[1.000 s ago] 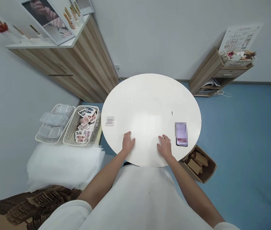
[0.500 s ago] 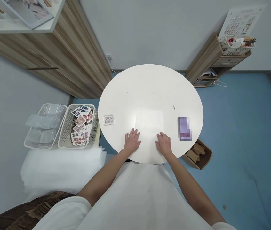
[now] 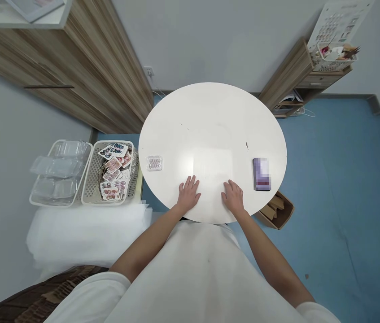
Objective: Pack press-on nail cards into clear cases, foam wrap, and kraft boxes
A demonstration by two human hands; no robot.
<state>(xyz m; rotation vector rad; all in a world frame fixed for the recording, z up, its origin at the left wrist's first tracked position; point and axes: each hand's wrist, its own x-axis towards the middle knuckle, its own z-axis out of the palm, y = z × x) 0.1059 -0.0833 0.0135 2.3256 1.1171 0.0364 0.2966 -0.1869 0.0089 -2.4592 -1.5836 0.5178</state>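
Note:
My left hand [image 3: 188, 195] rests on the near part of the round white table [image 3: 210, 116], fingers spread and holding nothing. To its right, my right hand [image 3: 233, 196] also lies on the tabletop, its fingers stretched out and somewhat bent, with nothing in it. A small clear plastic case [image 3: 155, 163] with rows of press-on nails sits at the table's left side, beyond my left hand. Over on the right side lies a purple box [image 3: 261, 174], partly pixelated, apart from my right hand.
Left of the table stand a white basket [image 3: 89, 192] of nail sets on cards and another basket [image 3: 52, 204] with clear plastic trays [image 3: 57, 167]. White sheeting [image 3: 85, 233] lies before them. An open cardboard box [image 3: 286, 215] is on the floor at right; a wooden cabinet [image 3: 284, 76] stands behind.
The view has shifted slightly, so the table and things on it appear a little higher. Both hands stay on the tabletop; nothing was picked up or let go.

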